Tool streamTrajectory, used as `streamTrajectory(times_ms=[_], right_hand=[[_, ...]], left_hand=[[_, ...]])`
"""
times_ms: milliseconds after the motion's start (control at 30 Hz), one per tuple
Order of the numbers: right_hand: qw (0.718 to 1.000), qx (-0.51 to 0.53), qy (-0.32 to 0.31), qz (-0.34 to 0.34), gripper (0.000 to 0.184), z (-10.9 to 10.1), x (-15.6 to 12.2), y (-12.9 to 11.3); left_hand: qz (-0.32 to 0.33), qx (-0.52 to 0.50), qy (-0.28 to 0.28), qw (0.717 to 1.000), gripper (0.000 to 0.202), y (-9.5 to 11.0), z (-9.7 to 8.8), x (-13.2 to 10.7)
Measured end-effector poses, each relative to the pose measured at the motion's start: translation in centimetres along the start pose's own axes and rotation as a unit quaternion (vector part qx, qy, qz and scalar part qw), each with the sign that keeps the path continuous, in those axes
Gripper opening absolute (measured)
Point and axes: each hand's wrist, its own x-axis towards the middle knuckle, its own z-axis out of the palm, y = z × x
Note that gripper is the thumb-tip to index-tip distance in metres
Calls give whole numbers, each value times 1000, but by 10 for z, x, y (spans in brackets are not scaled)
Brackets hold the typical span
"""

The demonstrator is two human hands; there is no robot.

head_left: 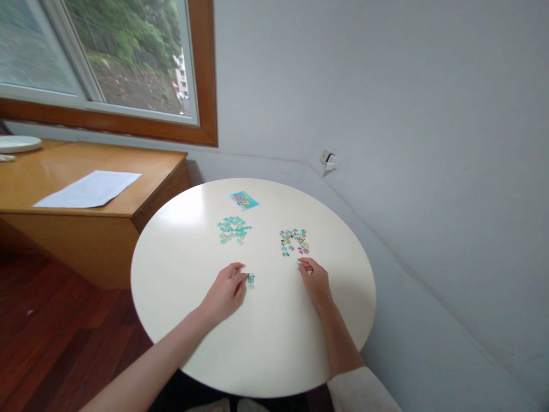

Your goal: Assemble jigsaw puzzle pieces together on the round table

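Note:
On the round white table, my left hand (225, 290) is curled beside a small strip of joined jigsaw puzzle pieces (251, 281). A fingertip or thumb of it presses on the strip's upper left edge. To the right, my right hand (315, 278) is closed in a pinch on a small light-coloured puzzle piece (298, 265), partly hidden by the fingers. Just beyond that hand lies a loose group of pink, yellow and teal puzzle pieces (304, 245). Farther left is a spread of mostly teal pieces (234, 227).
A small picture card (245, 200) lies at the far side of the round table (274, 343). A wooden desk (158, 166) with a white sheet of paper (90, 189) stands at the left, under a window. A wall with a socket (329, 159) borders the right side.

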Motion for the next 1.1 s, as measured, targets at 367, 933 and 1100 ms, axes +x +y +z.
streamTrajectory(times_ms=[367, 933, 1100], right_hand=[[1000, 13, -13, -7, 28, 2, 0, 2], [999, 34, 0, -2, 30, 3, 2, 6], [999, 36, 7, 5, 30, 5, 2, 7]], left_hand=[[2, -18, 11, 1000, 26, 1, -1, -1], [96, 6, -71, 993, 34, 9, -8, 1], [95, 9, -75, 993, 35, 12, -10, 0]])
